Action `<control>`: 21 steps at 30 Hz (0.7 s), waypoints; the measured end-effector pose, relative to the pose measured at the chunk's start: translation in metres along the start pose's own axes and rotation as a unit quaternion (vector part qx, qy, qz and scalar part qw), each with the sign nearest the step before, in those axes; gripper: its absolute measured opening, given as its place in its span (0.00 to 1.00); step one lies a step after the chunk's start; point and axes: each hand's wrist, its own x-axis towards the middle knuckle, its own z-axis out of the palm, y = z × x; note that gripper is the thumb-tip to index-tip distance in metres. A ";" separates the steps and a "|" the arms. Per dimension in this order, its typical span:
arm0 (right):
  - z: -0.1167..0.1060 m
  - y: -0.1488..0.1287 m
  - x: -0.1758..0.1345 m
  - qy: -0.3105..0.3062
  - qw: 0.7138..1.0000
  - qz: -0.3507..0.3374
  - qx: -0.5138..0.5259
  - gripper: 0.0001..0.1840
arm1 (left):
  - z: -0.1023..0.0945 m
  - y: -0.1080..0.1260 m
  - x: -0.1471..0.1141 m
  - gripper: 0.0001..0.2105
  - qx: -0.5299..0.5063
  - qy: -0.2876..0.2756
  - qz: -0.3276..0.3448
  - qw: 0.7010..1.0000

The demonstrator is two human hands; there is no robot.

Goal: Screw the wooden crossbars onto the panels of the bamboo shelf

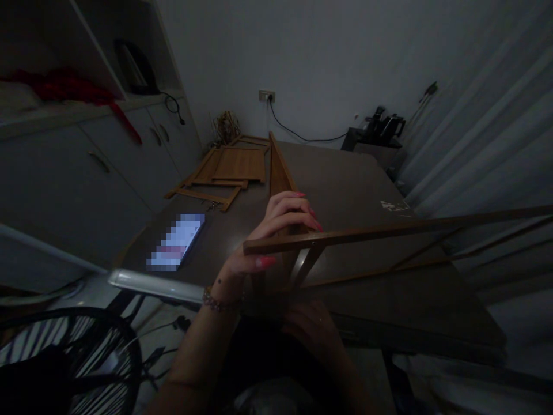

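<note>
My left hand (283,222), with red nails and a beaded bracelet, is closed around the corner of a wooden frame (367,235). Its fingers lie over an upright wooden panel (280,167), while the thumb presses below the frame's long bar. That bar runs off to the right edge of the view. Low in the shadow beneath the frame is my right hand (313,325), close to the table's front edge. Its fingers are too dark to tell whether they hold anything. Flat wooden panels (239,164) lie stacked on the table (337,178), with small metal pieces (211,204) beside them.
A lit phone (177,242) lies on the table's left side. White scraps (394,206) are at the right. An electric kettle (391,128) stands at the back right, its cable reaching a wall socket (266,96). Cabinets (125,155) line the left; a black fan (73,357) stands below.
</note>
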 end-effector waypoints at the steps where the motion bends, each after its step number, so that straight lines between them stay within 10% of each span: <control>1: 0.000 0.000 0.000 0.007 1.000 -0.003 -0.001 0.11 | 0.000 -0.001 0.000 0.41 0.004 0.000 0.000 1.000; 21: 0.003 -0.006 -0.006 -0.027 0.994 -0.048 -0.092 0.12 | 0.002 -0.010 -0.001 0.34 0.011 0.011 0.029 0.999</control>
